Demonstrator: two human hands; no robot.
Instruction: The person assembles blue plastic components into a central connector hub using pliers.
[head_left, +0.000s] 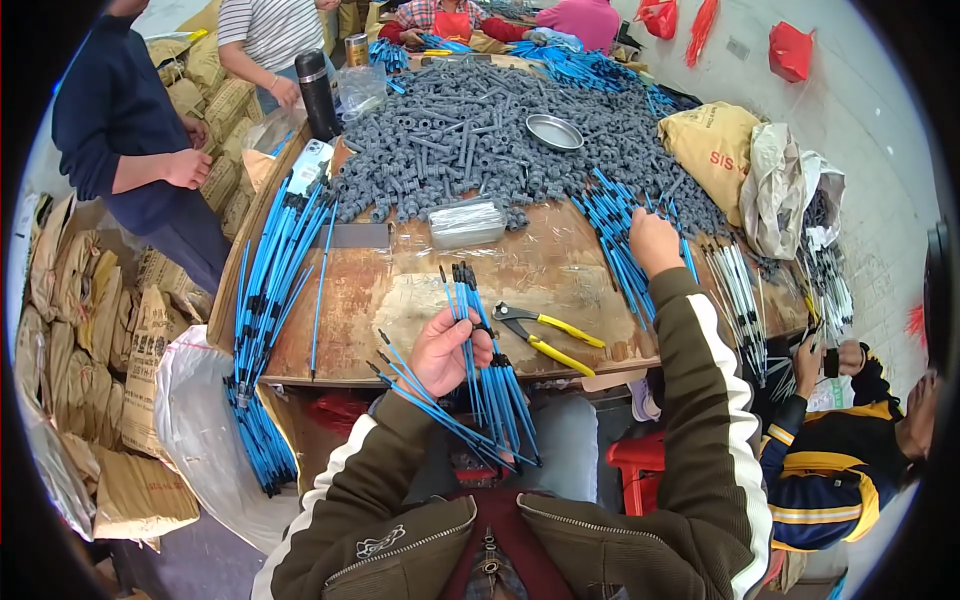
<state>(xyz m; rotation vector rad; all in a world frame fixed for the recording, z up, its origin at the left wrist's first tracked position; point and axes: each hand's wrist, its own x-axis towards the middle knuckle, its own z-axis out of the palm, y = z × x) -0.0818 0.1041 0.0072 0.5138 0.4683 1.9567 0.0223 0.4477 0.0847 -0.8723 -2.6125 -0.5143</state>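
My left hand point(448, 352) is closed around several thin blue rods point(505, 395) with black fittings, held over the near table edge and above my lap. A few of these rods slant away from the rest, across my wrist. To the right, my right hand point(656, 243) is closed over a loose bundle of similar blue rods point(622, 255) lying on the table. What its fingers pinch is hidden from view. Between my hands lie pliers point(545, 335) with yellow handles and dark jaws, partly spread.
A large heap of grey plastic fittings point(440, 130) covers the far table, with a metal dish point(554, 132) on it. More blue rods point(275, 270) lie left, near a black flask point(317, 95). A clear plastic-wrapped block point(467, 223) sits mid-table. White rods point(735, 300) are at right. Other people stand or sit around.
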